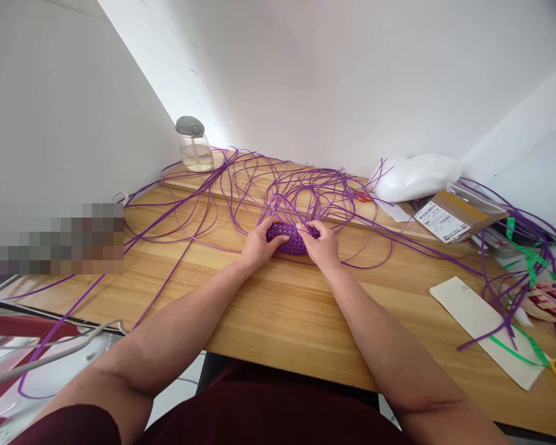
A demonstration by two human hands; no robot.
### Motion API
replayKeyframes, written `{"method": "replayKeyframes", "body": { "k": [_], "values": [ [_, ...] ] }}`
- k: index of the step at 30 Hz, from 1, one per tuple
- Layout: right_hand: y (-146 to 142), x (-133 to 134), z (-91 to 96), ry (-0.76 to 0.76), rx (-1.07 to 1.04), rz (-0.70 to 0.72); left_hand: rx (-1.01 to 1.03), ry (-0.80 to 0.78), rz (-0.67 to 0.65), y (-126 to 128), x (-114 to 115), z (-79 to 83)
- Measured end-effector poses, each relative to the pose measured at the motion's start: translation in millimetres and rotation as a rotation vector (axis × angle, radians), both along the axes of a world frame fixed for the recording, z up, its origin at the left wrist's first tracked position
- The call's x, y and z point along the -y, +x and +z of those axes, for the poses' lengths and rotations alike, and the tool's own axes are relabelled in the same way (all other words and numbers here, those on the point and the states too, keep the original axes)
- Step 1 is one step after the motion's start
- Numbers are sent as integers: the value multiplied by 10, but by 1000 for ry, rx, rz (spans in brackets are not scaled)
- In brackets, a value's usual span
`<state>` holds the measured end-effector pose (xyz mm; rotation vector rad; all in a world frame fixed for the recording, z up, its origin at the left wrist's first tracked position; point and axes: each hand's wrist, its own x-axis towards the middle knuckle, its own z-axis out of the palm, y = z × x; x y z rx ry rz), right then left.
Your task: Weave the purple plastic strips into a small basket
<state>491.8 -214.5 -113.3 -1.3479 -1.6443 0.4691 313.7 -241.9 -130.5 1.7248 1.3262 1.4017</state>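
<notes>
A small purple woven piece (291,245) rests on the wooden table between my hands. Long purple strands (306,191) fan out from its far side in loose loops. My left hand (261,244) grips its left edge, thumb on the near face and fingers behind. At the right edge, my right hand (322,243) is closed, with thumb and forefinger pinched at the top rim where strands come out. Whether a single strand sits in that pinch is too small to tell.
A clear bottle with a grey lid (194,145) stands at the back left. To the right lie a white plastic bag (414,176), a labelled packet (449,216), a cream envelope (484,327), green ribbon (530,256) and a red-and-cream woven item (549,303). Purple strands cross the table (278,315).
</notes>
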Motion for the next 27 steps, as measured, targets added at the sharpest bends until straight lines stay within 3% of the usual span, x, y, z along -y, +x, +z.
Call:
{"method": "replayKeyframes", "body": {
  "k": [27],
  "values": [
    [5,-2,-7,-21,6,-22,-15,-1,-1,1,0,-9]
  ]
}}
